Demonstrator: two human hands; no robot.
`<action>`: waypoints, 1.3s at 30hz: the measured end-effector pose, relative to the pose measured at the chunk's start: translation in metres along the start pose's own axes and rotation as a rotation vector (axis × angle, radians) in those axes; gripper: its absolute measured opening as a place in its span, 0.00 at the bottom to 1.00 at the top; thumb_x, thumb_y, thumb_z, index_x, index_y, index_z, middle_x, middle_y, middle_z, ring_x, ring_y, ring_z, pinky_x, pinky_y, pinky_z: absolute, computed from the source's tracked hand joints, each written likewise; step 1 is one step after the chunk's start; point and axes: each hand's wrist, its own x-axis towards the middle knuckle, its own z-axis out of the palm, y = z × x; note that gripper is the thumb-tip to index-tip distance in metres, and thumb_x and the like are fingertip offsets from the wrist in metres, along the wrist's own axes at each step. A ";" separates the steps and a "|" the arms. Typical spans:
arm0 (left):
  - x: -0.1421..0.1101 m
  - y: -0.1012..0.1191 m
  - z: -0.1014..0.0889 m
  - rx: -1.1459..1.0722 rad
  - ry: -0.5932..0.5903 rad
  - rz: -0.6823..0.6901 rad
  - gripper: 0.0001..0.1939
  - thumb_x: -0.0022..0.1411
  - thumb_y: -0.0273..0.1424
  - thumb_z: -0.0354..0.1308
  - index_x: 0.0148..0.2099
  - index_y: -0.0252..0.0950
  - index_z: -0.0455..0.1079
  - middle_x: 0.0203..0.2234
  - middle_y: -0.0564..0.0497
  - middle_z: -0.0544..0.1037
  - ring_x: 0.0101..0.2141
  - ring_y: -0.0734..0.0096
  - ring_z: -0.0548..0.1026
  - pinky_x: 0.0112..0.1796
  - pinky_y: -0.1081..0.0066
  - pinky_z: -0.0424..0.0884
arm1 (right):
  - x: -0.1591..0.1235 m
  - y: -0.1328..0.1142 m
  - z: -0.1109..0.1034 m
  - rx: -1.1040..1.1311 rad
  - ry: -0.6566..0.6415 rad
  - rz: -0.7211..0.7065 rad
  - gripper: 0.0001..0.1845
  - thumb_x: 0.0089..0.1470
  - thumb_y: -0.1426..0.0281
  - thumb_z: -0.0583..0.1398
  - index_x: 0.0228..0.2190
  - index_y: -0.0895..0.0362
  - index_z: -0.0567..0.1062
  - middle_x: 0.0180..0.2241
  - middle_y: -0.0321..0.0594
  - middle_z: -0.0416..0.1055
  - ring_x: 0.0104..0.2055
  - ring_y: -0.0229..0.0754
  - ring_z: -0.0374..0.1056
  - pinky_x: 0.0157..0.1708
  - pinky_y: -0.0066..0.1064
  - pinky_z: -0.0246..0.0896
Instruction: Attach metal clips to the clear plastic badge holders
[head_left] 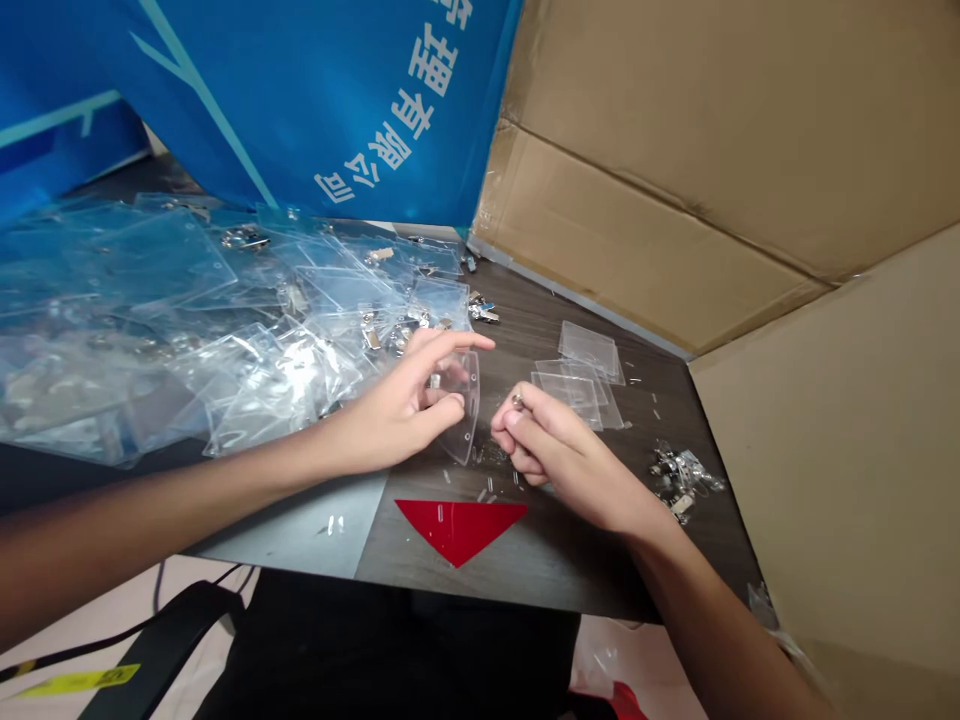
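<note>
My left hand (420, 400) holds a clear plastic badge holder (466, 425) with small holes along its edge. Its thumb lies over the plastic, some fingers curl behind it, and the index finger stretches out free. Just to the right, my right hand (551, 440) is closed, thumb against curled fingers, around a small shiny metal piece (517, 401), mostly hidden. The two hands are close but apart. Below them a red triangular sheet (456, 530) lies flat near the table's front edge.
A large pile of clear badge holders with metal clips (285, 370) covers the left side. Several loose clear sleeves (574, 385) lie beyond my right hand. Metal clips (682, 480) are heaped at the right. Cardboard (637, 230) and a blue printed panel (315, 90) wall the back.
</note>
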 end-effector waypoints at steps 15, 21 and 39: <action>-0.004 0.000 -0.001 0.113 -0.077 0.094 0.17 0.64 0.27 0.61 0.55 0.42 0.72 0.61 0.42 0.66 0.62 0.50 0.73 0.53 0.54 0.85 | -0.005 -0.003 0.004 -0.180 0.027 -0.104 0.19 0.83 0.53 0.49 0.47 0.50 0.73 0.33 0.31 0.67 0.31 0.39 0.60 0.33 0.34 0.55; 0.002 -0.001 -0.003 -0.026 -0.056 0.011 0.18 0.64 0.31 0.66 0.55 0.39 0.69 0.53 0.42 0.73 0.53 0.56 0.78 0.42 0.64 0.81 | -0.006 -0.006 0.001 -0.223 -0.025 -0.023 0.20 0.82 0.51 0.49 0.49 0.49 0.74 0.31 0.31 0.61 0.31 0.40 0.55 0.33 0.34 0.53; 0.000 -0.003 0.002 -0.082 -0.056 0.002 0.19 0.66 0.36 0.68 0.55 0.39 0.67 0.45 0.46 0.76 0.45 0.60 0.78 0.42 0.60 0.80 | 0.008 0.000 -0.001 -0.262 0.018 -0.207 0.16 0.80 0.61 0.57 0.37 0.52 0.73 0.35 0.32 0.69 0.37 0.40 0.62 0.40 0.34 0.55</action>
